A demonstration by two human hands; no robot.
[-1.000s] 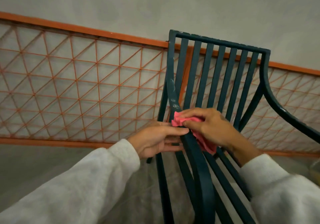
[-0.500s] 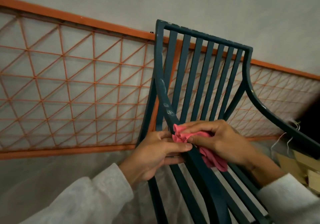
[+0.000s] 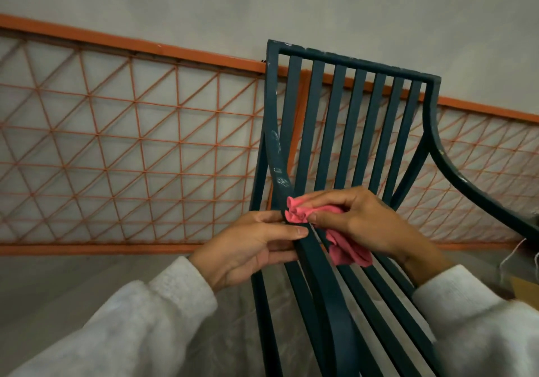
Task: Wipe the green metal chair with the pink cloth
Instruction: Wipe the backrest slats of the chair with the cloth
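Note:
The dark green metal chair point(image 3: 335, 131) fills the middle and right of the head view, its slatted back rising toward the wall. My right hand point(image 3: 358, 219) grips the crumpled pink cloth point(image 3: 300, 213) and presses it on the chair's left armrest bar where it meets the back frame. Part of the cloth hangs below my palm over the seat slats. My left hand point(image 3: 250, 248) holds the same bar from the left, thumb on top just below the cloth. White scuff marks show on the frame above the cloth.
An orange metal lattice railing point(image 3: 122, 149) runs behind the chair against a grey wall point(image 3: 262, 3). The chair's right armrest point(image 3: 478, 190) curves toward the right edge. Grey floor point(image 3: 73, 283) lies at lower left. Loose white strings and a cardboard piece show at far right.
The view has shifted, so the chair sits a little more upright and central. Both hands stay on the left armrest bar, the cloth still at the same joint.

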